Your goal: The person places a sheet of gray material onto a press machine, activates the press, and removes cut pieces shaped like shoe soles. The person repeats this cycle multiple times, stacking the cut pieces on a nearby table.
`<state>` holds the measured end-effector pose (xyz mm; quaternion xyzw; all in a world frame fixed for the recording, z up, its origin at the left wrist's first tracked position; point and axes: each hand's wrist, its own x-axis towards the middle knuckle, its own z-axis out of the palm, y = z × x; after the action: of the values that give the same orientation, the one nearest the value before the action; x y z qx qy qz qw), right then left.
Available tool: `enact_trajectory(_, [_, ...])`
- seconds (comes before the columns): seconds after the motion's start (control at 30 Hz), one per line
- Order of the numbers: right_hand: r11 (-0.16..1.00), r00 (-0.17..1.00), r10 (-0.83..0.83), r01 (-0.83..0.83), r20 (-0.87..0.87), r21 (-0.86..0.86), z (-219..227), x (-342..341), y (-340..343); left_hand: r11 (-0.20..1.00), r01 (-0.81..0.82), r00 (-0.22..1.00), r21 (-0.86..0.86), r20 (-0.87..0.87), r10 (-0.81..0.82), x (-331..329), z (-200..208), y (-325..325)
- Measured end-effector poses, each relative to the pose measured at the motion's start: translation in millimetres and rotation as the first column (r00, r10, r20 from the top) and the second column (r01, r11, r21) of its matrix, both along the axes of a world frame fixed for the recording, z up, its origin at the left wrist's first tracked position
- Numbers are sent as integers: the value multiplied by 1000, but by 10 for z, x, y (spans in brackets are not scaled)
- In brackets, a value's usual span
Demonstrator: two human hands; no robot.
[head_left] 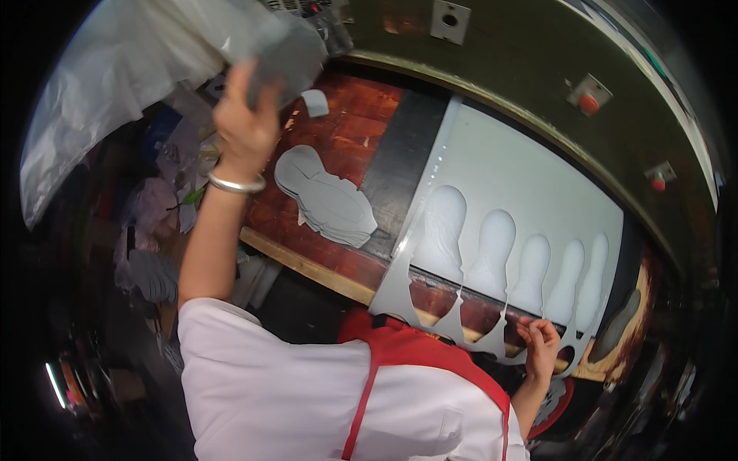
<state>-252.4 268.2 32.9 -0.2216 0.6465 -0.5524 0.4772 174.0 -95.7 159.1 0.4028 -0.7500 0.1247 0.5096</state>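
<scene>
My left hand (250,119), with a bangle on its wrist, is raised at the upper left. Its fingers grip a grey flat piece (290,60), smeared by motion. Below lies a stack of grey sole-shaped pieces (334,201) on a reddish-brown board. At the right, a pale grey sheet (530,165) has a row of sole-shaped cutouts, through which a whitish surface and the worktop show. Over the sheet's near edge, my right hand (542,342) has thumb and fingers pinched close to a narrow strip between cutouts. Whether they hold the strip is unclear.
A green machine beam (507,58) with red buttons spans the far side. Clear plastic sheeting (108,84) hangs at the upper left. A small white piece (315,103) lies on the reddish board. A red round container (560,411) sits below my right forearm.
</scene>
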Motion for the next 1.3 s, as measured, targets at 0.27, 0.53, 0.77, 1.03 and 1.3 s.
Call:
enact_trajectory(0.27, [996, 984, 54, -41, -172, 79, 14, -510, -74, 887, 131, 790, 442, 495, -363, 27, -1577, 841])
enact_trajectory(0.53, [854, 279, -35, 506, -960, 116, -725, -1722, 828, 683, -108, 976, 722, 207, -65, -590, -1416, 1938])
enact_trajectory(0.77, [819, 368, -478, 514, -798, -254, -846, -1836, 1135, 606, 119, 989, 786, -145, -7, -1208, -1650, 1955])
enact_trajectory(1.03, [669, 273, -443, 735, -854, -112, -419, -1515, 1652, 197, -165, 861, 966, 239, -450, -887, -1018, 1932])
enact_trajectory(1.3, [833, 206, 166, 495, -964, 249, -600, -2516, 1463, 717, 227, 684, 659, 416, -599, -2585, -1632, 1434])
